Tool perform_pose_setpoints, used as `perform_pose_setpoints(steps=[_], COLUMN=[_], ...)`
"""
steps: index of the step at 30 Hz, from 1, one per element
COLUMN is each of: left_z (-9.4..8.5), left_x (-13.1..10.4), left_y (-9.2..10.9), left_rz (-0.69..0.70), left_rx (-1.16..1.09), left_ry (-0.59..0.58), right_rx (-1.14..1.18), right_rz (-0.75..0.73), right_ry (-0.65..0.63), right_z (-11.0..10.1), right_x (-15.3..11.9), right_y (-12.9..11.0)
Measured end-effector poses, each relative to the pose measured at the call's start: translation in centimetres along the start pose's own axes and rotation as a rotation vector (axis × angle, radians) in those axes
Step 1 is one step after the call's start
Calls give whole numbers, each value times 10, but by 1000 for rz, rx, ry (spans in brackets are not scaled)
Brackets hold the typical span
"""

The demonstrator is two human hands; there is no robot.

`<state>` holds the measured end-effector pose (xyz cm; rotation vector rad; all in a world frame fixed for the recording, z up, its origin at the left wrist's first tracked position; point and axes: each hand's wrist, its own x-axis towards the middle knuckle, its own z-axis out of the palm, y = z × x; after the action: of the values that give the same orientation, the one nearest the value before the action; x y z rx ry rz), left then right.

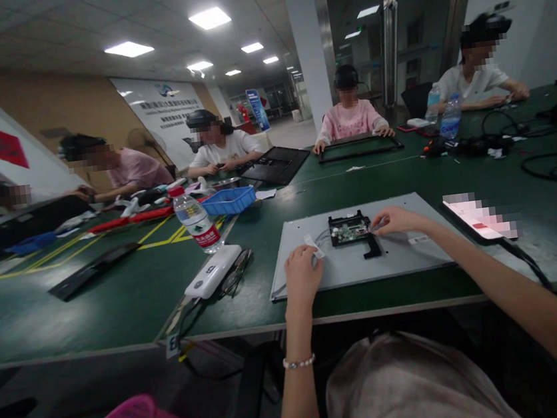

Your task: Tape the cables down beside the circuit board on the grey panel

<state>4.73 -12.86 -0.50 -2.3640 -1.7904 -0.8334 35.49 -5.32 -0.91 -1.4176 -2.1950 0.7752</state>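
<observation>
A grey flat panel (311, 279), like the back of a display, lies on the table before me. On it sits a green circuit board (349, 231) in a black plastic bracket (372, 246), with thin grey cables (322, 236) running out to its left. My left hand (303, 270) is at the panel's left part, fingers curled, and a small white strip (314, 246) sticks up from between them. At the board's right edge, my right hand (394, 220) has thumb and fingertips pinched together. Whatever is between those fingertips is too small to make out.
Left of the panel are a white power bank (214, 272), eyeglasses (237, 273) and a water bottle (197, 221). A lit phone (478, 216) with a cable lies to the right. Behind stand a blue tray (229, 202) and a black frame (359, 148), handled by a co-worker (351, 120).
</observation>
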Motion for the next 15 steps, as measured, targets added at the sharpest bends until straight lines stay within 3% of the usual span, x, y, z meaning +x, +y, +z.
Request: perform_pose_setpoints(steps=[7, 15], left_z=[-1, -7], left_x=[0, 3], left_y=[5, 10], left_rz=[-1, 0], left_rx=[110, 172], left_ry=[-66, -24], right_rx=[81, 173], right_rz=[20, 14], right_ry=[15, 81], right_z=[9, 10], right_x=[6, 9], right_y=[8, 19])
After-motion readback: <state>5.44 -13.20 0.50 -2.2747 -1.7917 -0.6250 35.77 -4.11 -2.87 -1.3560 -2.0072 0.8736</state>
